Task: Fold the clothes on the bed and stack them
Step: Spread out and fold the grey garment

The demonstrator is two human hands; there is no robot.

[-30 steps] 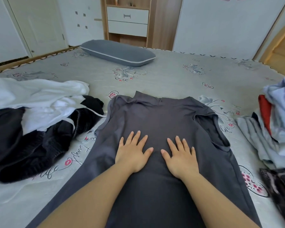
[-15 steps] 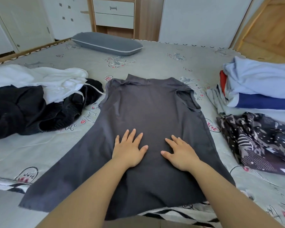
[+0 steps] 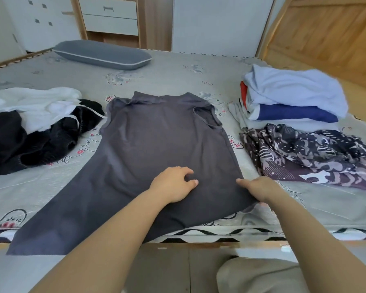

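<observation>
Fingers (image 3: pixel 244 182) of right hand (image 3: pixel 260 188) at grey dress (image 3: pixel 156 149) right edge, left hand (image 3: pixel 173 185) mid-cloth

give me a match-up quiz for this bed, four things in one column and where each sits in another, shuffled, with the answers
Things:
1. grey dress
2. pillow
3. black and white clothes heap
4. patterned garment

Places:
A. far end of the bed, near the drawers
B. right side, in front of the blue and white stack
C. spread flat in the middle, under both hands
D. left side of the bed

Pairs: 1-C, 2-A, 3-D, 4-B

The left hand rests on the dress; the right hand is at its right edge.
</observation>
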